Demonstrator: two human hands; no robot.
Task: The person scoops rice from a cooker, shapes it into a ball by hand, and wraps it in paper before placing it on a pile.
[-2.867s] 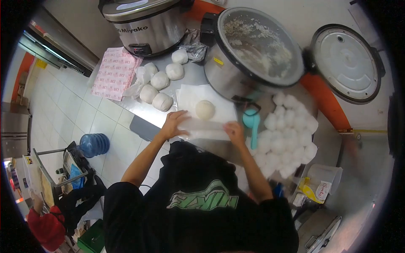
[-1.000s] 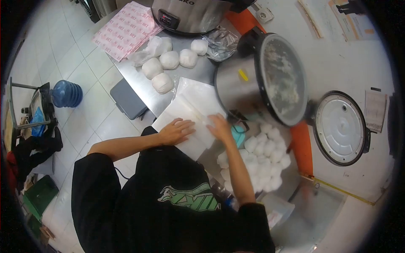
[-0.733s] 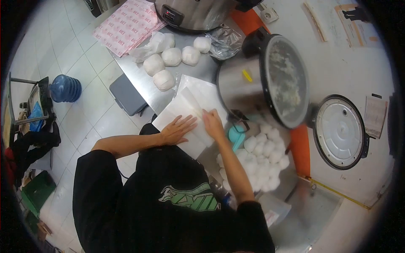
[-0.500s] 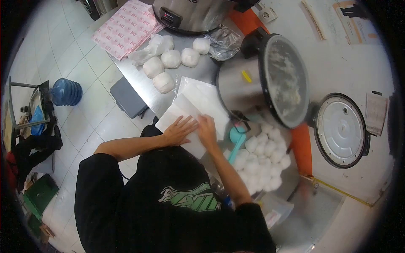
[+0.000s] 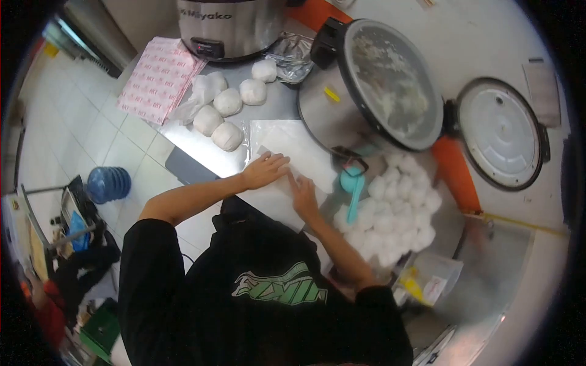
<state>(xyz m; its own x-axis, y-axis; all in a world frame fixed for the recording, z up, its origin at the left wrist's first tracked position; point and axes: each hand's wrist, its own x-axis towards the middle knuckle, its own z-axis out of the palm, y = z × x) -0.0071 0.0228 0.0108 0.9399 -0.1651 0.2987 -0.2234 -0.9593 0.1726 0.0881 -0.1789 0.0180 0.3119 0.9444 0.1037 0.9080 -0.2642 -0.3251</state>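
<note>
My left hand lies on white paper sheets with its fingers stretched out. Close beside it, my right hand rests on the same paper, fingers apart, the index reaching toward the left fingertips. A clear plastic edge shows along the paper's left side. To the right of the paper lies a turquoise scoop. It touches a heap of white round balls. Beyond the left hand sit several white rounded bundles, one partly covered by thin plastic.
An open rice cooker with white grains inside stands behind the scoop, its round lid swung right. A second cooker, a pink printed paper stack and crumpled foil are farther back. A blue water jug lies on the floor.
My view has shifted, so the table contents appear displaced. My left fingers have drawn together slightly, and my right hand has opened from a more curled position on the paper.
</note>
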